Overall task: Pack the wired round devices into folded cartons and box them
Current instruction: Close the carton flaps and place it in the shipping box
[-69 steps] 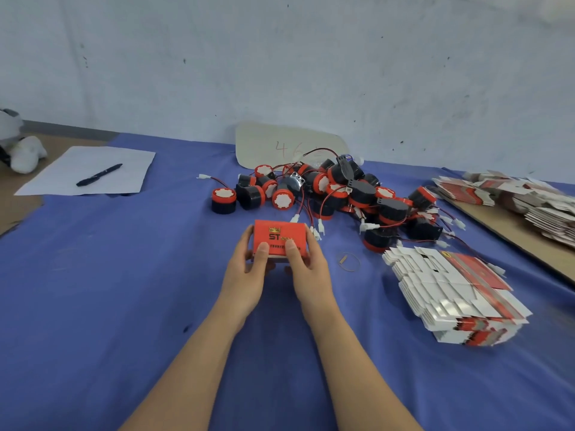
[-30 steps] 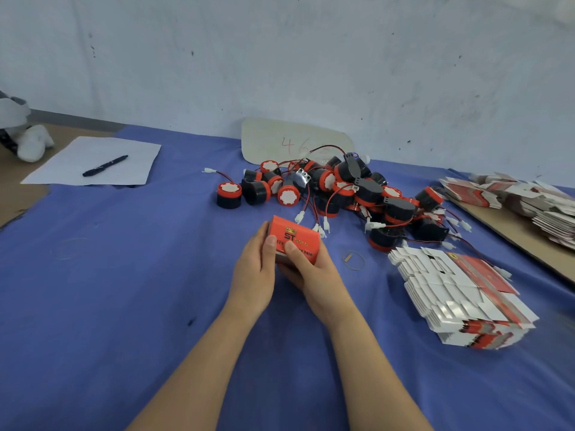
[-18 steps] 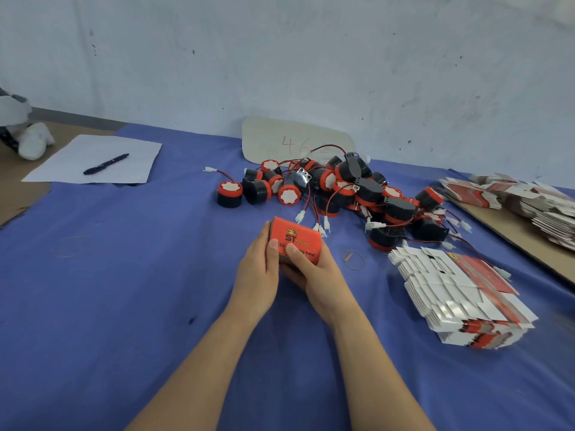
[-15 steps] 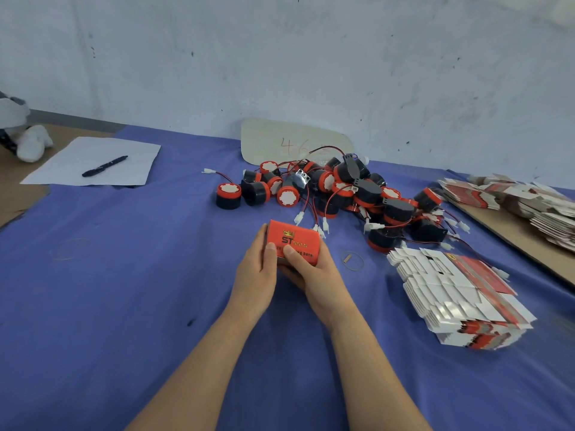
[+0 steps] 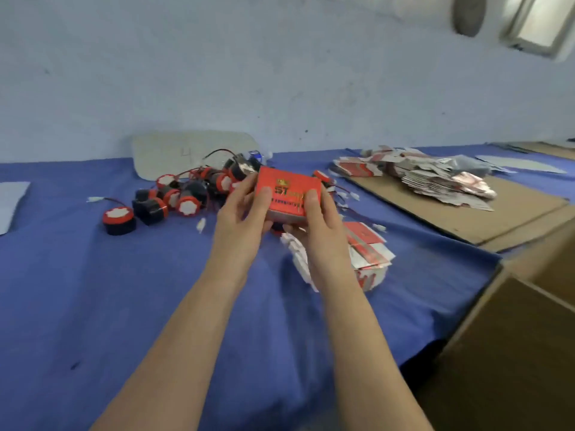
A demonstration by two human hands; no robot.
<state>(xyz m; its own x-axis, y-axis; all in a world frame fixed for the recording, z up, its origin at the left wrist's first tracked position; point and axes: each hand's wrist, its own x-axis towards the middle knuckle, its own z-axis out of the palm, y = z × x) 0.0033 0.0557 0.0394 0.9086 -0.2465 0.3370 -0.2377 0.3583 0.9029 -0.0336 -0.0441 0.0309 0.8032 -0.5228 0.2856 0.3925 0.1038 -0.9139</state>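
A closed red carton (image 5: 287,191) with gold and black print is held up above the blue table. My left hand (image 5: 241,219) grips its left end, thumb on top. Its right end is gripped by my right hand (image 5: 315,225), thumb also on top. Behind the carton lies a heap of wired round devices (image 5: 186,194), black with red rims and white caps. One device (image 5: 119,216) sits apart at the left. A stack of flat unfolded cartons (image 5: 367,253) lies under my right forearm, partly hidden.
A brown cardboard sheet (image 5: 466,219) at the right carries another pile of flat cartons (image 5: 429,178). A large brown cardboard box (image 5: 522,346) stands off the table's right edge. A pale rounded board (image 5: 189,152) leans on the wall. White paper (image 5: 12,203) lies far left.
Both hands have lifted the carton off the table and carried it to the right. The view has swung right, showing the cardboard box beside the table.
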